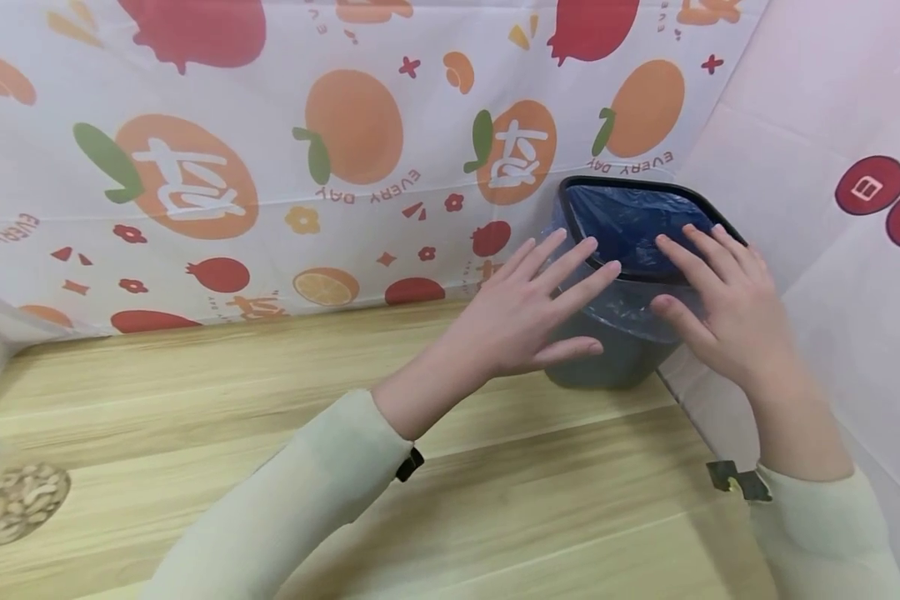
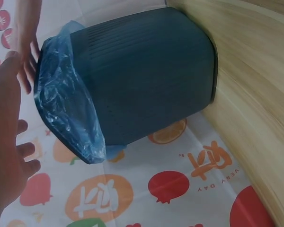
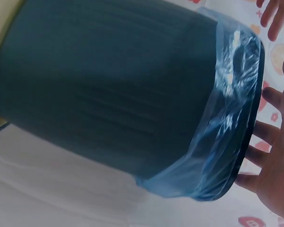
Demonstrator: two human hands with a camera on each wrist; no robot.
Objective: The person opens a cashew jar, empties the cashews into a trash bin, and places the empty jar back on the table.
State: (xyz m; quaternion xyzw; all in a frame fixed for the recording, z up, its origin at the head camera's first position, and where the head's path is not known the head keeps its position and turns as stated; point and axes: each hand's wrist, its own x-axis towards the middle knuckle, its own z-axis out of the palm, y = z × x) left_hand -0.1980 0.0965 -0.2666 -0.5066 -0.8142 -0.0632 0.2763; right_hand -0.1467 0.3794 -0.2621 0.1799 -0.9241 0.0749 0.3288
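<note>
A dark grey-green trash bin (image 1: 607,358) with a black rim stands upright in the corner of the table. Lining it is a blue plastic bag (image 1: 622,221), its edge folded over the rim and hanging down outside, as the bag (image 2: 68,101) in the left wrist view also shows. My left hand (image 1: 532,308) is held over the bin's near left side, palm down, fingers spread and straight. Over the right side hovers my right hand (image 1: 735,308), fingers extended. In the right wrist view its fingertips (image 3: 248,182) are right at the rim. Neither hand holds anything.
At the left edge of the wood-grain table (image 1: 232,400) stands a clear jar of cashews (image 1: 18,504), partly out of frame. Behind the bin rises a fruit-printed cloth (image 1: 420,242), and a pale pink-white cloth (image 1: 787,142) borders the right side.
</note>
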